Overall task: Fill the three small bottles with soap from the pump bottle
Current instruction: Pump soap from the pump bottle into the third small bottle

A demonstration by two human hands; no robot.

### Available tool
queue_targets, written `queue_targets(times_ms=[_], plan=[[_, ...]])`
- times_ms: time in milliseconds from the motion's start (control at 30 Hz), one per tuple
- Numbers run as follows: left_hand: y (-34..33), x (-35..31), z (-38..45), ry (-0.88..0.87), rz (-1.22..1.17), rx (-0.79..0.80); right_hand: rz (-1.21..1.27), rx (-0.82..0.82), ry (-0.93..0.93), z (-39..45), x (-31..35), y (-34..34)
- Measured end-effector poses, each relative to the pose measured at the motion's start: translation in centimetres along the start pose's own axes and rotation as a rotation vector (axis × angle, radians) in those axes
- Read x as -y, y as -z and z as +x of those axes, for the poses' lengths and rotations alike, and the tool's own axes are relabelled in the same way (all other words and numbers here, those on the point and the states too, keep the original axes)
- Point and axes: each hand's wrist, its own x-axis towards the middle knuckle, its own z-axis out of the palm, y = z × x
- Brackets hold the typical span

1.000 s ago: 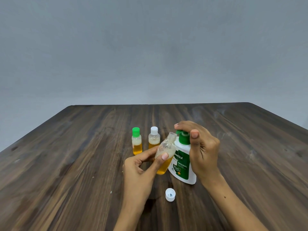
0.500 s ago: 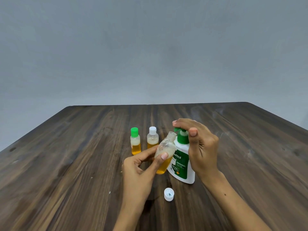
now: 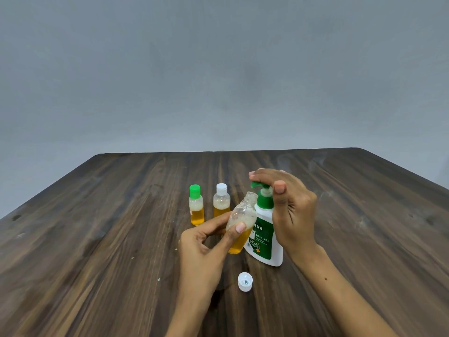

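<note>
Head view: left grip (image 3: 206, 242) around open small bottle (image 3: 241, 221); right fingers (image 3: 263, 175) flat atop pump bottle (image 3: 266, 235).

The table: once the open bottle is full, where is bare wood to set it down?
Bare wood lies left of the green-capped bottle and along the table there, and behind the two capped bottles. Right of the right hand is free too. It is crowded in the middle: white-capped bottle, pump bottle, loose cap, left hand holding the open bottle.
</note>
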Motion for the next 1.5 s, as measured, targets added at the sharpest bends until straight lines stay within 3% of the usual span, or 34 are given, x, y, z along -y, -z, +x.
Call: queue_targets(times_ms=[1267, 1500], plan=[[0.2, 0.5, 0.2, -0.011, -0.021, -0.017, 0.08, 0.045, -0.053, 0.1, 0.1, 0.5], [0.0, 1.1, 0.4, -0.028, -0.045, -0.016, 0.043, 0.105, 0.009, -0.3, 0.5, 0.8]])
